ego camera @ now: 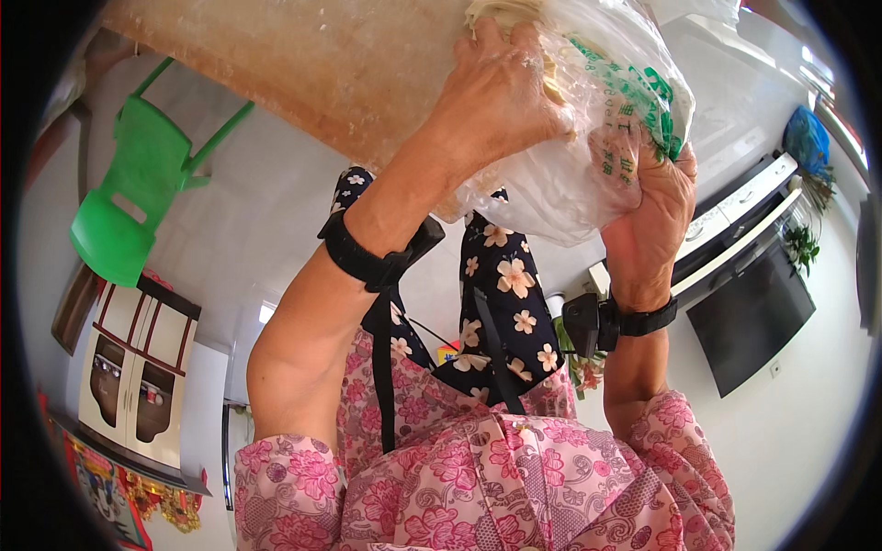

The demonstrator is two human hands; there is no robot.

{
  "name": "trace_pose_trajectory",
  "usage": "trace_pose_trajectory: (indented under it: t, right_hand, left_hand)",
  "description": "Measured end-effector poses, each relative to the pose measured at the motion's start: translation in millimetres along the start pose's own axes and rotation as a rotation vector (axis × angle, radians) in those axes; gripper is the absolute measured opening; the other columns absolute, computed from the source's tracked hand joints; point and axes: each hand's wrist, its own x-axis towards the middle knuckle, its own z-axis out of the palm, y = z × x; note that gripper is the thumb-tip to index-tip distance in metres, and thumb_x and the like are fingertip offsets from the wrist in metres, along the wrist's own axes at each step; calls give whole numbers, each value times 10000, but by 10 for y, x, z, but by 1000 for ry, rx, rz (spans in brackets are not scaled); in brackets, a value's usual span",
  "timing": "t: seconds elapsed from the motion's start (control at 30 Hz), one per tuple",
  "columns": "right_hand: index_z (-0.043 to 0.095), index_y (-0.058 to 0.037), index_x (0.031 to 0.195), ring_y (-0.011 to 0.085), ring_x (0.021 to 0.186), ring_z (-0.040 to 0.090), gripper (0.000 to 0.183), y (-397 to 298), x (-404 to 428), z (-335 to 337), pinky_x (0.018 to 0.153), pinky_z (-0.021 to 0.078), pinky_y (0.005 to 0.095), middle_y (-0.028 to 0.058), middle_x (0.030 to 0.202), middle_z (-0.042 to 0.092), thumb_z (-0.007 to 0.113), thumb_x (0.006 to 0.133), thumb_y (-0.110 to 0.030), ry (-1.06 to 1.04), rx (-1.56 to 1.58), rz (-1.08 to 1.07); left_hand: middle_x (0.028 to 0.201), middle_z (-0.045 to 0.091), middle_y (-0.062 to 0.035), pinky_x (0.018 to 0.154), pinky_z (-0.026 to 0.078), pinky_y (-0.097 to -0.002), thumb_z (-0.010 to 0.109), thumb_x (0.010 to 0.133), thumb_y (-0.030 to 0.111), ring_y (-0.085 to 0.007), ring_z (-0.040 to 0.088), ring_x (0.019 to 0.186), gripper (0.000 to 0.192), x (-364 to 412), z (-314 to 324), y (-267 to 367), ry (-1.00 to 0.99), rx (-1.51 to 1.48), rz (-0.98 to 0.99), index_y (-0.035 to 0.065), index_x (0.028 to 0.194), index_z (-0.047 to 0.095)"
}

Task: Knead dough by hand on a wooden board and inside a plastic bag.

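A clear plastic bag [551, 200] with green printing hangs over the near right edge of a floury wooden board [331, 89]. Pale, layered dough [513, 10], perhaps sheets or noodles, shows at the bag's mouth. My left hand [499, 96] has its fingers curled over this dough, and its thumb presses against the bag film. On the bag's right side, my right hand [658, 193] grips the plastic, its fingertips partly hidden behind the film. Flour dusts the left knuckles. How much dough lies inside the bag is hard to see through the crumpled plastic.
A green plastic chair [134, 186] stands on the floor to the left, with a white cabinet [134, 379] beyond it. To the right are a low white drawer unit [734, 200] and a dark television [751, 320]. Black straps with devices [589, 324] circle both wrists.
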Motion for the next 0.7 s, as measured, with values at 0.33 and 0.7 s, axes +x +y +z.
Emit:
trace_pose_trajectory:
  t: [0.33, 0.7]
  right_hand:
    - [435, -4, 1154, 265, 960, 584, 302, -129, -49, -231, 826, 494, 417, 153, 1096, 558, 476, 855, -21, -43, 65, 10]
    - [423, -4, 1158, 266, 962, 579, 325, -87, -34, -165, 818, 497, 407, 151, 1084, 559, 494, 842, -9, -82, 52, 16]
  left_hand:
    - [861, 604, -124, 737, 467, -277, 653, 658, 150, -200, 576, 782, 531, 36, -195, -327, -99, -359, -255, -50, 1130, 513]
    - [1214, 411, -221, 936, 380, -386, 647, 686, 228, -350, 433, 1141, 706, -146, -141, 8, -143, -212, -69, -31, 1273, 352]
